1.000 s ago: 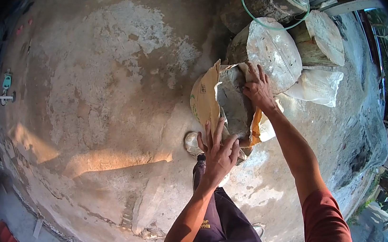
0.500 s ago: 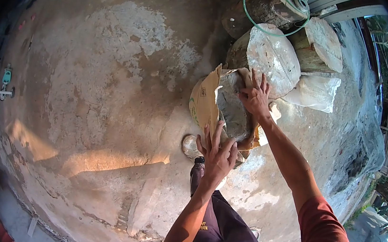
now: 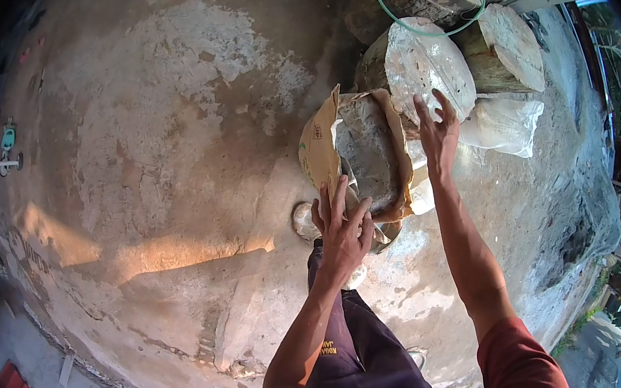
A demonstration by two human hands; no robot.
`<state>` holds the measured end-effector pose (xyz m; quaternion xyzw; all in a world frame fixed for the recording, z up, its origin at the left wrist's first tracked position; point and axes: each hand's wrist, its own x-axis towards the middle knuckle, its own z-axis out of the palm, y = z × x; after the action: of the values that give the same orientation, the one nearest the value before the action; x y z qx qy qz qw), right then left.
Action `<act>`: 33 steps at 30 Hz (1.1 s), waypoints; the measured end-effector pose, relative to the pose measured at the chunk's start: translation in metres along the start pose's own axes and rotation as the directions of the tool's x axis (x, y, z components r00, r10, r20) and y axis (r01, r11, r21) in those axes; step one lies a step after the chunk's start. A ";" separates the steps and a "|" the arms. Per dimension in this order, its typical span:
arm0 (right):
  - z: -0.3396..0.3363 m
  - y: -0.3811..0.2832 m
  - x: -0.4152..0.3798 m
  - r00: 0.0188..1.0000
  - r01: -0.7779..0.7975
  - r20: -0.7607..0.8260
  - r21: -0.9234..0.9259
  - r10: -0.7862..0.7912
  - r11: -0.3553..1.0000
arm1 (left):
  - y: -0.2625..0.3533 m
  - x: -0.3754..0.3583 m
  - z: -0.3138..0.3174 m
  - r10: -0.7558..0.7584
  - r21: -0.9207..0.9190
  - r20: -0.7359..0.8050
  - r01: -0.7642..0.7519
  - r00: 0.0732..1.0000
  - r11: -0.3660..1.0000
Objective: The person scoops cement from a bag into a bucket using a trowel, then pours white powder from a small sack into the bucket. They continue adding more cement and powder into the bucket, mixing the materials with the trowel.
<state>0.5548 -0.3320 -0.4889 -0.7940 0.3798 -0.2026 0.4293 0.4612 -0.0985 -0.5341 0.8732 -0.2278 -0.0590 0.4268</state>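
A brown paper sack [image 3: 318, 143] stands with its top torn open, and grey powder [image 3: 367, 153] shows inside. At the sack's near left edge is my left hand [image 3: 341, 240], fingers spread, with nothing visible in its grasp. My right hand [image 3: 439, 133] is raised to the right of the sack, its fingers apart and empty, in front of a log's pale cut face [image 3: 422, 66]. The underside of my left fingers is hidden, so I cannot tell how firmly they touch the paper.
Behind the sack lie more logs [image 3: 512, 48], with a green hose [image 3: 384, 1] looped over one. A white plastic bag [image 3: 506, 126] rests on the floor at the right. A small teal scooter [image 3: 8, 140] stands far left. My shoe [image 3: 304, 221] is beside the sack.
My right hand has left the sack's right rim and moved up and to the right, opening. More of the powder and the right rim now shows. My left hand stays near the same edge.
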 end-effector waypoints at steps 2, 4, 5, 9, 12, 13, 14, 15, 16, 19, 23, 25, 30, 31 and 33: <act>-0.022 0.005 -0.059 0.961 -0.018 0.277 -0.029 0.025 0.999 | 0.002 0.004 -0.003 -0.007 -0.035 0.016 0.008 1.000 0.999; -0.040 0.019 -0.120 0.873 -0.039 0.484 -0.058 0.062 0.998 | 0.004 0.006 -0.011 -0.021 -0.043 0.040 0.023 0.999 0.999; -0.044 0.018 -0.139 0.825 -0.086 0.551 -0.097 0.125 0.992 | 0.001 0.006 -0.013 -0.014 -0.041 0.045 0.016 0.999 0.999; -0.021 0.024 -0.173 0.833 -0.134 0.527 -0.098 0.166 0.986 | -0.008 0.003 -0.019 0.021 -0.022 0.094 -0.019 0.995 1.000; -0.001 0.024 -0.164 0.806 -0.176 0.555 -0.105 0.205 0.979 | -0.014 0.003 -0.023 -0.001 0.023 0.147 -0.002 0.989 1.000; 0.002 0.016 -0.160 0.754 -0.274 0.596 -0.094 0.274 0.957 | -0.012 0.004 -0.026 0.002 0.031 0.151 -0.007 0.988 1.000; 0.000 0.008 -0.156 0.727 -0.341 0.614 -0.066 0.308 0.938 | -0.010 0.005 -0.027 -0.026 0.003 0.104 0.026 0.994 1.000; 0.002 0.009 -0.152 0.726 -0.344 0.615 -0.061 0.307 0.937 | -0.007 0.006 -0.029 -0.057 -0.027 0.059 0.059 0.997 0.998; 0.003 0.012 -0.148 0.704 -0.373 0.640 -0.038 0.309 0.927 | -0.004 0.007 -0.033 -0.054 0.048 0.069 0.050 0.996 0.998; 0.006 0.048 -0.132 0.681 -0.397 0.699 0.102 0.218 0.912 | -0.005 0.004 -0.033 -0.103 0.095 0.062 0.097 0.993 0.991; -0.010 0.061 -0.105 0.557 -0.535 0.727 -0.057 0.402 0.843 | -0.014 -0.001 -0.040 -0.175 0.050 0.046 0.172 0.984 0.984; -0.004 0.102 -0.093 0.717 0.465 0.664 -0.231 -0.210 0.855 | -0.018 -0.003 -0.044 -0.388 0.038 0.098 0.386 0.917 0.922; 0.000 0.057 -0.076 0.667 0.624 0.731 -0.443 -0.145 0.643 | -0.009 0.003 -0.034 -0.365 -0.160 0.132 0.383 0.922 0.910; 0.001 0.047 -0.068 0.595 0.672 0.801 -0.449 -0.068 0.589 | -0.005 0.006 -0.033 -0.362 -0.162 0.131 0.380 0.923 0.911; -0.011 0.023 -0.061 0.513 0.719 0.858 -0.445 0.023 0.534 | -0.001 0.007 -0.031 -0.299 -0.119 0.159 0.318 0.941 0.941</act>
<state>0.4996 -0.2985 -0.5014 -0.9606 0.0047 0.2562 0.1078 0.4768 -0.0785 -0.5145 0.8592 -0.1121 -0.2017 0.4567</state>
